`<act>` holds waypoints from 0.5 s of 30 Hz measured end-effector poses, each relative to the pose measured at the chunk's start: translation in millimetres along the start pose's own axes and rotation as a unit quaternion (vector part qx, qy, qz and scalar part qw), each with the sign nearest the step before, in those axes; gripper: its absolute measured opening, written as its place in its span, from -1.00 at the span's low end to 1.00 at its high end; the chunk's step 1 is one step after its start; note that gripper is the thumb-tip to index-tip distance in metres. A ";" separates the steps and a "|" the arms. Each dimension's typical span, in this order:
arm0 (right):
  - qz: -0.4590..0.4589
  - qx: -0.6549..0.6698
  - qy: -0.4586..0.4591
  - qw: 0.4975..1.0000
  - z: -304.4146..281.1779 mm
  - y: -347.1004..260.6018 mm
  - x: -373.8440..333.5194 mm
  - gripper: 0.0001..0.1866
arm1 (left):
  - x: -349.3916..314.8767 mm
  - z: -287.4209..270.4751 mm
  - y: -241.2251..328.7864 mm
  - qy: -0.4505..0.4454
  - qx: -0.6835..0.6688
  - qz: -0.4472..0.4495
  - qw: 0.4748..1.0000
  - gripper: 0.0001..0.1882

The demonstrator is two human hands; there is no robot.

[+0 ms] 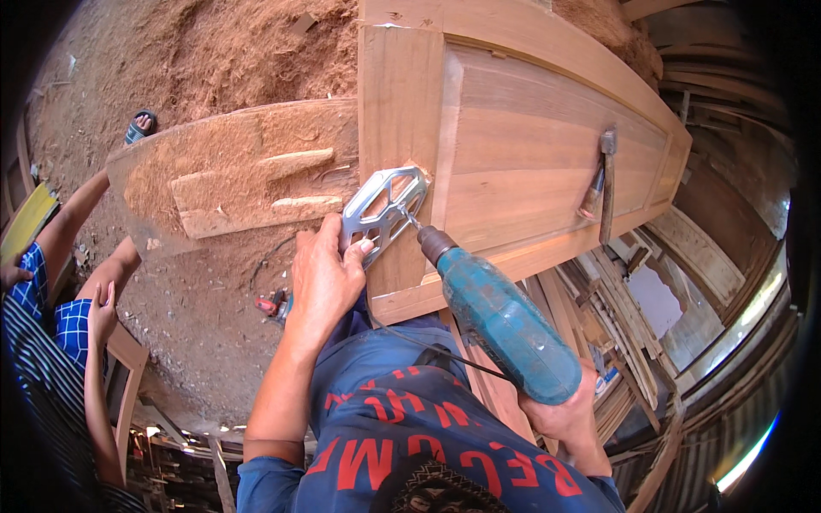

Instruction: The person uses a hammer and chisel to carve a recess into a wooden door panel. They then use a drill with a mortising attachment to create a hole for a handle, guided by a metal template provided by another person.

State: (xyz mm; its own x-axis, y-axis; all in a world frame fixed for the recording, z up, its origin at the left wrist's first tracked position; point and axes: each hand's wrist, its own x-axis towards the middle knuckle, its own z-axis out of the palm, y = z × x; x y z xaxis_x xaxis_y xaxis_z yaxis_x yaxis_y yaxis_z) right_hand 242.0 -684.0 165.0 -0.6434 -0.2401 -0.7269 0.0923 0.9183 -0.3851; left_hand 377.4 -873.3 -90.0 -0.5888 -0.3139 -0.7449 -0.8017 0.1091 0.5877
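A wooden panel door (pixel 530 137) lies in front of me. On its near left end sits a silver metal frame with cut-out openings (pixel 380 209), tilted over the wood. My left hand (pixel 325 265) grips the frame's near side, thumb on top and fingers partly hidden beneath. A teal corded power drill (pixel 505 316) points up and left, its bit at the frame's right side; whether the tip touches wood I cannot tell. My right hand (pixel 564 415) holds the drill at its rear end, its fingers mostly hidden by the body.
A hammer (pixel 608 184) and a chisel (pixel 592 197) lie on the door's far right. Left is a sawdust-covered board (pixel 231 171) with wood offcuts. A seated person (pixel 77 325) is at far left. A red-and-black tool (pixel 272 303) is on the ground; scrap timber (pixel 607 299) is piled right.
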 end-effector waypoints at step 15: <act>-0.007 0.003 -0.010 1.000 -2.2 6.2 1.4 -0.68 | 0.4 0.0 1.8 -0.012 -0.010 -0.013 1.000 -0.70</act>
State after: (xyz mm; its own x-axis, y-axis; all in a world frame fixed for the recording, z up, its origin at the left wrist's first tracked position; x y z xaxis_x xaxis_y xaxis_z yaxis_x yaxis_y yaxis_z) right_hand 240.0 -677.9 162.9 -0.6300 -0.2596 -0.7319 0.0881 0.9125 -0.3994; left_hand 375.7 -873.2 -89.3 -0.5704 -0.2927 -0.7675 -0.8147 0.0823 0.5741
